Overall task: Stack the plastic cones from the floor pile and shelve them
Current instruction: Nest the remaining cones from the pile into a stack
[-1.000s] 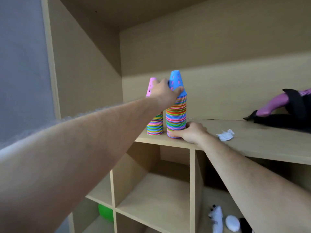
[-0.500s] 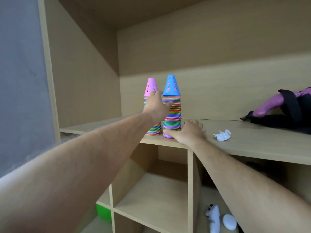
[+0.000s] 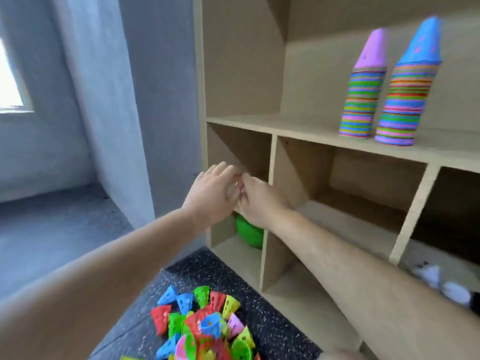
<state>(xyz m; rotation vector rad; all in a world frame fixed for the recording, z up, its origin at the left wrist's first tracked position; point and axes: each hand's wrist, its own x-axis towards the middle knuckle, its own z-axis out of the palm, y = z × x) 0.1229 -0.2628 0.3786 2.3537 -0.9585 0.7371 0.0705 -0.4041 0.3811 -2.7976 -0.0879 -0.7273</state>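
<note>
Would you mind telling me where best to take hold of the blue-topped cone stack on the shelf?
I'd grip the blue-topped cone stack low, round its wide base, coming from the open front: it is tall and tapering, and the pink-topped stack crowds its left.

Thin stripes of many colours on the pink-topped stack (image 3: 361,100); same stripes on the blue-topped stack (image 3: 406,102). Red, blue, green, yellow and pink pile of cones (image 3: 205,328). Black floor (image 3: 275,331) with white specks. Light brown shelf (image 3: 298,127). Grey wall (image 3: 104,100). Bright green thing (image 3: 250,232).
</note>
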